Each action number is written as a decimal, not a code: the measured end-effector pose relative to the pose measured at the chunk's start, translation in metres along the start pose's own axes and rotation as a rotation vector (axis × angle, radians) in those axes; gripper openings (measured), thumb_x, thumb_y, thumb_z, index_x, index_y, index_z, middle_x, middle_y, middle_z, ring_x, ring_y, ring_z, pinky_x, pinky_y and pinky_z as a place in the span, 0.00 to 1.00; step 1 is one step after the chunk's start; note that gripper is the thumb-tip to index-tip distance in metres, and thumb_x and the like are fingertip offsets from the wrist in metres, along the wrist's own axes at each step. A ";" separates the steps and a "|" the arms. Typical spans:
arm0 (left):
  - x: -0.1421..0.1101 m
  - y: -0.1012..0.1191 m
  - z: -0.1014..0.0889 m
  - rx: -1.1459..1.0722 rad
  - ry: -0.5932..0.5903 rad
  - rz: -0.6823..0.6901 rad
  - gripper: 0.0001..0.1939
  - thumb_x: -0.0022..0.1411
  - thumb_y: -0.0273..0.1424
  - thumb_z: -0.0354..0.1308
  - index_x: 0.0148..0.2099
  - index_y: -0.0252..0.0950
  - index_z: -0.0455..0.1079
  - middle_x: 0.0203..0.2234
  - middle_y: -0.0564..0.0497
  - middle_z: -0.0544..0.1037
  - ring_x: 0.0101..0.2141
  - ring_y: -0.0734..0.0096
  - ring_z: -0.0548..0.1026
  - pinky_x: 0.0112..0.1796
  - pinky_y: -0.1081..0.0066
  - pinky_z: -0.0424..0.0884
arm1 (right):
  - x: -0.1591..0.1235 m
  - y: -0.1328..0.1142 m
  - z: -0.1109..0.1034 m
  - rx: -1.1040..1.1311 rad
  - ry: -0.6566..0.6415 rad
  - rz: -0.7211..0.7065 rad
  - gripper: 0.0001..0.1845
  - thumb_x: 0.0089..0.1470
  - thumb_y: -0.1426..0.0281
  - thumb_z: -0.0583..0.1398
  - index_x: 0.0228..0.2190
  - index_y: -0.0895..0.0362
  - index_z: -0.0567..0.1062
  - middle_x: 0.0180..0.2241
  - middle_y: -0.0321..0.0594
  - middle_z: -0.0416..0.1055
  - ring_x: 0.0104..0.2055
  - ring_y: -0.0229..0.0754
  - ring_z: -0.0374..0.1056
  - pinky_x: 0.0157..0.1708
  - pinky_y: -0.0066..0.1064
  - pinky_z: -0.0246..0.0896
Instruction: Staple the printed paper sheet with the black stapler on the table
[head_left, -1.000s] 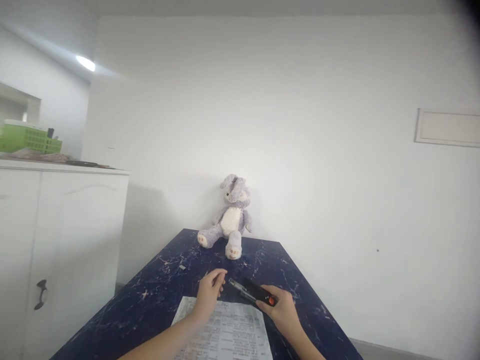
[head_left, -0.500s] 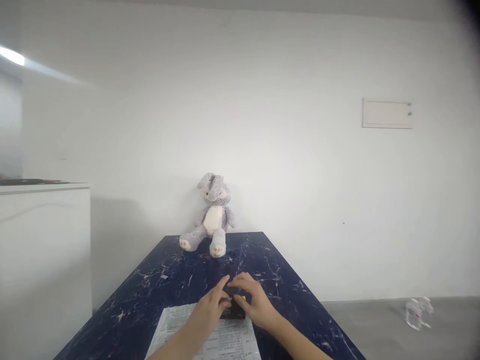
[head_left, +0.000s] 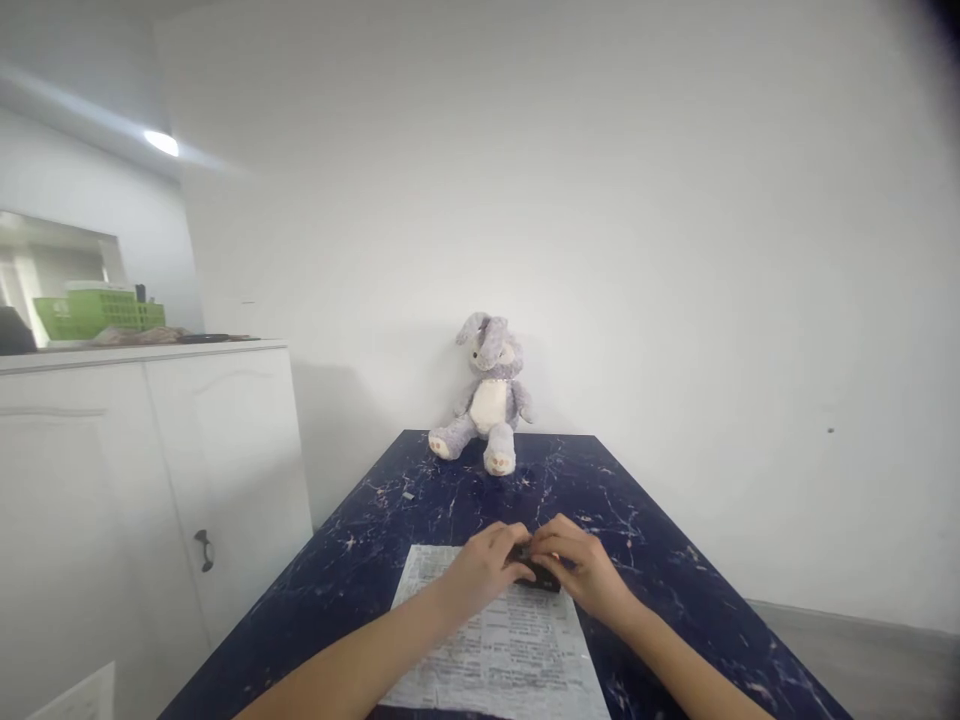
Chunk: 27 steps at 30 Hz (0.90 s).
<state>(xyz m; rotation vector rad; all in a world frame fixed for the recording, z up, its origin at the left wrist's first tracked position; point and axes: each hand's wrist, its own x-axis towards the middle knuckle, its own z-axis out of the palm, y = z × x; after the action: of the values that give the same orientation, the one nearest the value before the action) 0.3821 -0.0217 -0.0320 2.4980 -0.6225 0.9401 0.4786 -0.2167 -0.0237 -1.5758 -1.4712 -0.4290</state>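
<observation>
A small black box (head_left: 546,579) rests at the far edge of a printed sheet like newspaper (head_left: 517,645). My left hand (head_left: 491,562) is closed on the box's left end, its thumb along the near side and its fingers bent over the top. At the right end, my right hand (head_left: 581,568) has its fingers curled over the top and its thumb against the near side. The fingertips of both hands almost meet above the box. Much of the box is hidden under them, so its details cannot be made out.
A grey plush rabbit (head_left: 491,400) sits at the far end of the dark blue marbled table (head_left: 360,560), against the white wall. To the left stands a white cabinet (head_left: 225,450) with green baskets (head_left: 97,312) on top. Grey floor (head_left: 885,655) shows at the right.
My view has turned left and slightly down, bringing more of the cabinet into sight. My fingers, raised over the black box before, have bent down closer around it.
</observation>
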 end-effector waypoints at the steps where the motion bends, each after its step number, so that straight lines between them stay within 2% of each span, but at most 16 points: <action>1: 0.002 -0.005 -0.005 0.001 0.030 -0.019 0.19 0.66 0.39 0.62 0.56 0.39 0.66 0.44 0.46 0.78 0.46 0.62 0.76 0.49 0.64 0.74 | 0.000 0.006 -0.005 -0.022 0.038 0.029 0.10 0.64 0.69 0.58 0.35 0.52 0.80 0.37 0.44 0.77 0.41 0.46 0.71 0.41 0.37 0.67; 4: 0.006 -0.041 -0.026 0.130 0.145 -0.159 0.14 0.71 0.34 0.54 0.56 0.39 0.69 0.48 0.44 0.76 0.51 0.60 0.74 0.54 0.59 0.70 | -0.006 0.037 -0.024 -0.193 0.133 0.198 0.09 0.62 0.68 0.60 0.33 0.53 0.81 0.36 0.44 0.78 0.41 0.48 0.73 0.43 0.39 0.68; 6: 0.002 -0.079 -0.041 0.287 0.167 -0.308 0.13 0.71 0.29 0.48 0.50 0.36 0.73 0.48 0.42 0.76 0.51 0.58 0.73 0.55 0.57 0.68 | -0.016 0.065 -0.038 -0.342 0.106 0.376 0.08 0.58 0.68 0.62 0.30 0.53 0.82 0.34 0.42 0.79 0.37 0.48 0.74 0.41 0.39 0.67; 8: -0.010 -0.120 -0.053 0.462 0.102 -0.481 0.14 0.70 0.29 0.49 0.48 0.33 0.74 0.51 0.38 0.75 0.54 0.53 0.71 0.57 0.55 0.66 | -0.028 0.091 -0.049 -0.442 0.053 0.581 0.07 0.55 0.69 0.62 0.28 0.53 0.82 0.33 0.42 0.80 0.35 0.48 0.75 0.39 0.37 0.67; 9: -0.017 -0.138 -0.057 0.533 0.069 -0.576 0.16 0.69 0.30 0.49 0.52 0.31 0.74 0.55 0.35 0.72 0.57 0.51 0.70 0.58 0.54 0.64 | -0.033 0.102 -0.053 -0.474 0.035 0.657 0.07 0.53 0.70 0.62 0.28 0.53 0.83 0.32 0.41 0.81 0.35 0.48 0.75 0.39 0.36 0.67; 12: -0.038 -0.175 -0.059 0.631 -0.107 -0.793 0.22 0.70 0.32 0.49 0.62 0.30 0.68 0.62 0.32 0.66 0.61 0.47 0.66 0.58 0.53 0.63 | -0.043 0.121 -0.057 -0.524 0.017 0.754 0.08 0.52 0.71 0.61 0.28 0.54 0.83 0.32 0.42 0.81 0.36 0.48 0.76 0.41 0.35 0.66; 14: -0.044 -0.183 -0.056 0.631 -0.208 -0.842 0.21 0.69 0.30 0.49 0.61 0.31 0.69 0.61 0.34 0.69 0.59 0.48 0.69 0.57 0.53 0.65 | -0.045 0.124 -0.055 -0.554 -0.004 0.732 0.08 0.52 0.70 0.61 0.29 0.55 0.83 0.33 0.43 0.80 0.37 0.48 0.75 0.44 0.35 0.65; 16: -0.042 -0.182 -0.053 0.612 -0.271 -0.831 0.18 0.66 0.24 0.50 0.55 0.31 0.74 0.53 0.35 0.76 0.53 0.51 0.75 0.54 0.57 0.68 | -0.044 0.124 -0.051 -0.582 -0.025 0.702 0.08 0.52 0.70 0.62 0.33 0.56 0.83 0.35 0.44 0.80 0.41 0.49 0.74 0.48 0.37 0.64; 18: -0.038 -0.179 -0.053 0.597 -0.311 -0.812 0.18 0.62 0.19 0.50 0.49 0.31 0.77 0.46 0.35 0.80 0.48 0.54 0.78 0.51 0.61 0.69 | -0.042 0.124 -0.048 -0.577 0.002 0.707 0.13 0.51 0.71 0.64 0.40 0.56 0.83 0.37 0.44 0.79 0.43 0.49 0.74 0.49 0.37 0.64; 20: -0.033 -0.176 -0.054 0.591 -0.330 -0.800 0.18 0.60 0.17 0.51 0.47 0.32 0.77 0.42 0.36 0.81 0.46 0.55 0.79 0.49 0.64 0.70 | -0.041 0.125 -0.046 -0.547 0.054 0.730 0.17 0.50 0.73 0.63 0.43 0.57 0.81 0.37 0.44 0.79 0.41 0.47 0.74 0.48 0.35 0.65; 25: -0.027 -0.169 -0.050 0.574 -0.326 -0.779 0.09 0.64 0.25 0.54 0.42 0.36 0.76 0.40 0.40 0.81 0.44 0.56 0.79 0.45 0.66 0.71 | -0.037 0.120 -0.048 -0.473 0.120 0.739 0.14 0.50 0.78 0.60 0.39 0.58 0.80 0.37 0.41 0.79 0.38 0.42 0.74 0.44 0.30 0.66; 27: -0.022 -0.161 -0.043 0.519 -0.249 -0.756 0.08 0.66 0.27 0.53 0.40 0.36 0.74 0.40 0.41 0.80 0.43 0.57 0.79 0.44 0.66 0.71 | -0.031 0.109 -0.046 -0.409 0.159 0.692 0.12 0.50 0.78 0.60 0.36 0.57 0.80 0.34 0.39 0.79 0.36 0.41 0.74 0.42 0.30 0.66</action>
<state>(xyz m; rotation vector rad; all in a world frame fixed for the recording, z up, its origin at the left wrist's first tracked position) 0.4310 0.1381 -0.0501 2.9404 0.5711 0.5329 0.5862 -0.2584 -0.0639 -2.1893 -0.6655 -0.4423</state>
